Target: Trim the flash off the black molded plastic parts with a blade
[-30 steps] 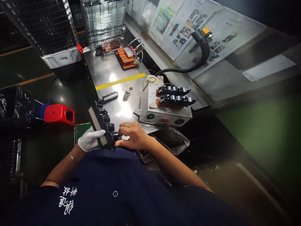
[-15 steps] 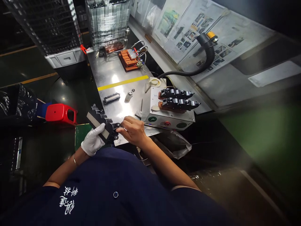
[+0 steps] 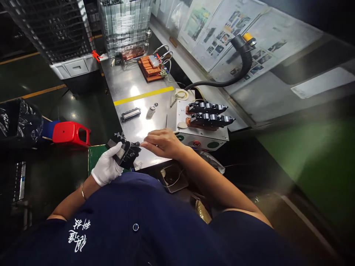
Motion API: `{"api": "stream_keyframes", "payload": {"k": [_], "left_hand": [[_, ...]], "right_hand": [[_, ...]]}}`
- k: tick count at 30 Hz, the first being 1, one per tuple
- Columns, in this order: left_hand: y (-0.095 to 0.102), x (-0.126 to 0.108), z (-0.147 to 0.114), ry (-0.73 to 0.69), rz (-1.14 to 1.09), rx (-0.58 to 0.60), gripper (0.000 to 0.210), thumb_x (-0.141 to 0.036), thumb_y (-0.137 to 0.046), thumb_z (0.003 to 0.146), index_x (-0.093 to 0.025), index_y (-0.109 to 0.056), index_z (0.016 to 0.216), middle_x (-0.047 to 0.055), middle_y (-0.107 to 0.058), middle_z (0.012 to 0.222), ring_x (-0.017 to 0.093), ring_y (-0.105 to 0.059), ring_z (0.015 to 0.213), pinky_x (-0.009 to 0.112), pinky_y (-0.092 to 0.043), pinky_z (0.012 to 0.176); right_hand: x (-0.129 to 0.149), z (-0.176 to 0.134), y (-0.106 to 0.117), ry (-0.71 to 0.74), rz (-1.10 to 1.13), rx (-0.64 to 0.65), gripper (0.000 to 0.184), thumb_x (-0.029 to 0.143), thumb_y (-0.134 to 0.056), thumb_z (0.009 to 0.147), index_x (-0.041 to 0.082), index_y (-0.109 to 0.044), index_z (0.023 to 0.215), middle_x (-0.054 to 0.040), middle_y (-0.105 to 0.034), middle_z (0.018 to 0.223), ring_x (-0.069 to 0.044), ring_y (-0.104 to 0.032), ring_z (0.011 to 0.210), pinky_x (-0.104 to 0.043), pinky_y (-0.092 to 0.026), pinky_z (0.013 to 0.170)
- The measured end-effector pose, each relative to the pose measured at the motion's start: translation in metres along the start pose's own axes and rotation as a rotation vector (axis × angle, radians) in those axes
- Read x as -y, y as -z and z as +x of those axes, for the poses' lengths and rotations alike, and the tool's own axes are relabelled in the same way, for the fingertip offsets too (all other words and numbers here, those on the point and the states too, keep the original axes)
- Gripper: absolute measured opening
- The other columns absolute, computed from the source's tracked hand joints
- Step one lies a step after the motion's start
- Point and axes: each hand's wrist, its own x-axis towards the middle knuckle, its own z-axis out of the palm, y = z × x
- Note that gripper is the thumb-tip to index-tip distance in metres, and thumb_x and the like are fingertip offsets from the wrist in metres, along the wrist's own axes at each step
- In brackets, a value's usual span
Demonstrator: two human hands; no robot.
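Note:
My left hand [image 3: 107, 167], in a white glove, is closed around a black moulded plastic part [image 3: 126, 151] with a pale strip along one side. The part is held tilted in front of my body, just off the table's near edge. My bare right hand [image 3: 163, 143] is beside the part's right end, with thumb and fingertips pinched together; whatever they hold is too small to make out. A similar black part with a light strip [image 3: 131, 115] lies on the metal table [image 3: 122, 87]. Two more black parts [image 3: 212, 120] sit on copper-coloured holders on a white control box [image 3: 177, 116].
A small silver-white cylinder [image 3: 151, 111] stands on the table near the yellow tape [image 3: 144, 96]. Further back are an orange fixture [image 3: 149, 69] with hoses and stacked clear trays [image 3: 126, 29]. A black flexible hose [image 3: 216, 84] arches over the box. A red stool [image 3: 69, 133] stands left.
The left hand has turned the black part, so its end faces me more and the pale strip shows less. My right hand has drawn slightly to the right and up, its forearm swinging right.

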Motion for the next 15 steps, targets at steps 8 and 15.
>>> {"api": "stream_keyframes", "payload": {"k": [8, 15], "left_hand": [[0.004, 0.003, 0.000, 0.152, 0.039, 0.011, 0.027, -0.018, -0.042, 0.096, -0.009, -0.066, 0.105, 0.008, -0.076, 0.086, 0.019, -0.073, 0.086, 0.031, -0.055, 0.090], [-0.001, -0.009, 0.010, -0.087, -0.052, 0.054, 0.032, -0.020, -0.037, 0.099, -0.014, -0.067, 0.108, 0.004, -0.076, 0.077, 0.014, -0.073, 0.076, 0.022, -0.057, 0.080]], "right_hand": [[-0.010, -0.006, 0.011, 0.001, 0.314, 0.231, 0.052, 0.051, -0.042, 0.093, 0.019, -0.051, 0.053, 0.0038, -0.038, 0.050, -0.008, -0.032, 0.048, -0.026, -0.026, 0.052], [-0.021, -0.011, 0.003, -0.294, 0.805, 0.416, 0.061, 0.068, -0.047, 0.083, 0.015, -0.064, 0.057, 0.0039, -0.042, 0.043, -0.007, -0.034, 0.043, -0.023, -0.025, 0.043]]}}
